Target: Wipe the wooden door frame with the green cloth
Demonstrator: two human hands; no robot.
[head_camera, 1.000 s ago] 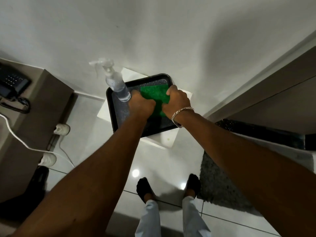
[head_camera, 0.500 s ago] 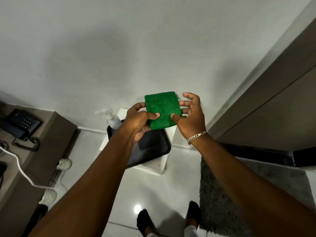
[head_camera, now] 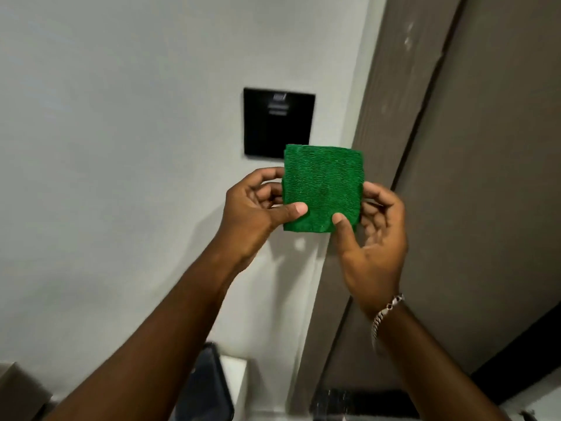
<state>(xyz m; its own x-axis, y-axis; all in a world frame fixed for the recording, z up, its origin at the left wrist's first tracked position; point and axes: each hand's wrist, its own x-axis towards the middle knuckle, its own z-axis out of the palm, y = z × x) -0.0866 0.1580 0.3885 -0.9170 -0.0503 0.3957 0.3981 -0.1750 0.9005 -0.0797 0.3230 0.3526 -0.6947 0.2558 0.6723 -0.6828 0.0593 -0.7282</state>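
A folded square green cloth (head_camera: 323, 189) is held up in front of the wall at chest height. My left hand (head_camera: 255, 211) pinches its lower left edge, thumb on the front. On the lower right edge my right hand (head_camera: 372, 238) grips it the same way; a silver bracelet circles that wrist. The brown wooden door frame (head_camera: 391, 117) runs as a slanted strip just right of the cloth, with the door panel (head_camera: 491, 177) beyond it. The cloth is apart from the frame.
A black wall panel (head_camera: 277, 123) is fixed to the white wall (head_camera: 121, 147) just behind and above the cloth. The black tray (head_camera: 209, 387) on a white stand (head_camera: 236, 378) shows at the bottom edge. A dark threshold strip (head_camera: 358, 399) lies at the frame's foot.
Both hands lifted the green cloth off the black tray and raised it to the height of the wall panel. The view tilted up from the floor to the wall and frame.
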